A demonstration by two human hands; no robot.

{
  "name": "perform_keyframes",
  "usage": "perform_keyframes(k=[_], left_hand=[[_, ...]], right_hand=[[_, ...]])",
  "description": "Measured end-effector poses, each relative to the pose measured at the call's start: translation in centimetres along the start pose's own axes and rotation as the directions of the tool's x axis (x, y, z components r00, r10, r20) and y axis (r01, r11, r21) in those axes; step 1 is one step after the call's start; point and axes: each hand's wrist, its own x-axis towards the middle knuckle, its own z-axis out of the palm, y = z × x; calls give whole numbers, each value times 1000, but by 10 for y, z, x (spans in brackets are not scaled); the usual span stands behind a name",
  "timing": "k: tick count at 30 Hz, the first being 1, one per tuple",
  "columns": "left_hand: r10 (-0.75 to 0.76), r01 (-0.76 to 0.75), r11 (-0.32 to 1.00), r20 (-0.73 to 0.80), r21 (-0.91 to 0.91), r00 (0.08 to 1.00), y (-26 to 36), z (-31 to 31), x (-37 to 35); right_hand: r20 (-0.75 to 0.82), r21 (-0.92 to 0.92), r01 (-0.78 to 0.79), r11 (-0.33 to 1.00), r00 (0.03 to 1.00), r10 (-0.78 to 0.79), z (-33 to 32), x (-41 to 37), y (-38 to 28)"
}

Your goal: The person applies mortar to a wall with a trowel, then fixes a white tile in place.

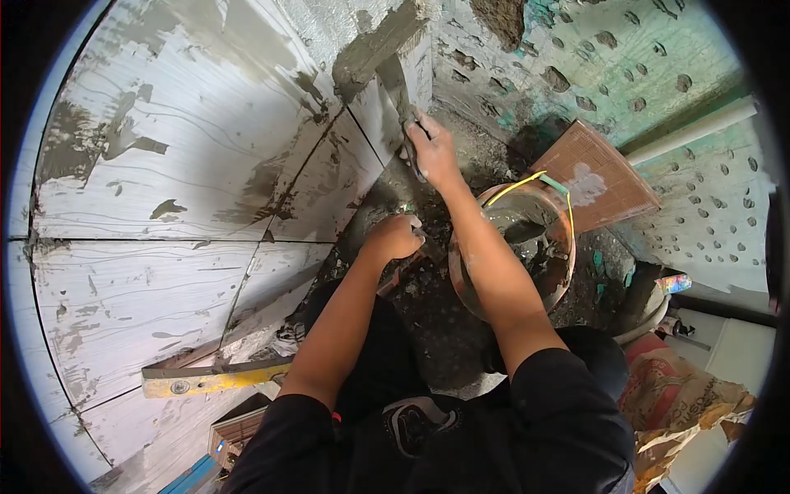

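My right hand [432, 148] grips a trowel [397, 86] whose blade presses against the edge of a white wall tile [374, 111], beside a band of wet grey mortar [374, 49]. Lower down, my left hand [395, 237] is closed around a tool handle [403, 267] near the floor; what the tool is cannot be made out. Both forearms reach forward over my crouched knees. Mortar-smeared white tiles [181, 165] cover the wall on the left.
A bucket [514, 247] holding grey mortar, with a yellow wire handle, stands right of my arms. A brown tile [597, 173] leans against the pitted green wall [642, 66]. A yellow spirit level [214, 379] lies against the tiles. A torn cement bag [683, 395] sits at lower right.
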Motion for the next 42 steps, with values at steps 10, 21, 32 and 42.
perform_keyframes(k=[10, 21, 32, 42], left_hand=[[34, -33, 999, 75, -14, 997, -10, -2, 5], [59, -60, 998, 39, 15, 997, -17, 14, 21], [16, -19, 999, 79, 41, 997, -9, 11, 21], [-44, 44, 999, 72, 2, 996, -2, -2, 7]], right_hand=[[159, 152, -169, 974, 977, 145, 25, 1, -26], [214, 134, -219, 967, 959, 187, 25, -2, -16], [269, -351, 311, 883, 937, -223, 6, -1, -21], [260, -617, 352, 704, 935, -240, -16, 25, 30]])
